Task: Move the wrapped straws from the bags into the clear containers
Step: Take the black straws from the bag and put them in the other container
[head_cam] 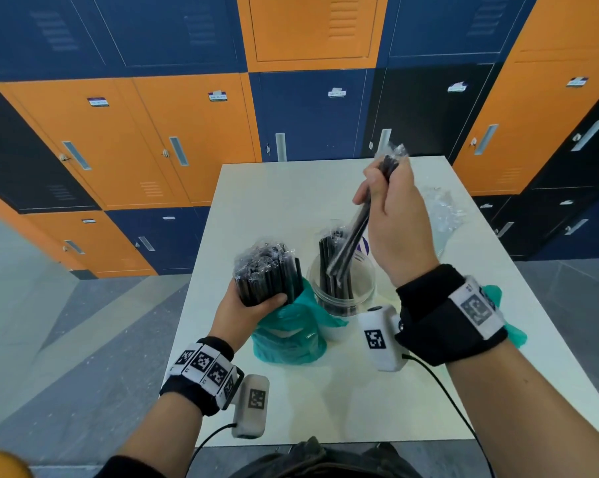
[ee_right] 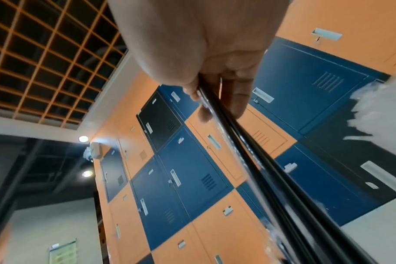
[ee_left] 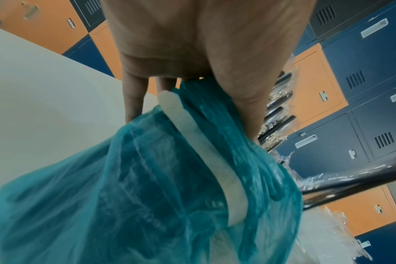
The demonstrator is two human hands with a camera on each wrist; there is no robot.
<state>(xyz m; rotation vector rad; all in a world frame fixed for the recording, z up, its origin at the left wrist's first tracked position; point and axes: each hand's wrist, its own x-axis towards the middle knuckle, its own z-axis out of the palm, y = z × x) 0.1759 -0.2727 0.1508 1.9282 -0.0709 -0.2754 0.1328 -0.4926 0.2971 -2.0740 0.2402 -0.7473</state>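
Note:
My left hand (head_cam: 253, 303) grips a thick bundle of black wrapped straws (head_cam: 267, 270) upright, its lower end still inside a teal plastic bag (head_cam: 287, 334) that hangs to the white table (head_cam: 277, 198). In the left wrist view the teal bag (ee_left: 147, 187) fills the frame below my left hand (ee_left: 192, 53). My right hand (head_cam: 391, 215) pinches a few wrapped straws (head_cam: 351, 239) tilted down, their tips over the mouth of a clear container (head_cam: 343, 288) that holds several straws. The right wrist view shows my right hand (ee_right: 206, 75) with the straws (ee_right: 249, 153) running away from the fingers.
A crumpled clear plastic bag (head_cam: 443, 208) lies at the table's far right. A piece of teal plastic (head_cam: 511, 326) shows behind my right wrist. Orange, blue and black lockers (head_cam: 188, 115) stand just behind the table. Grey floor lies to the left.

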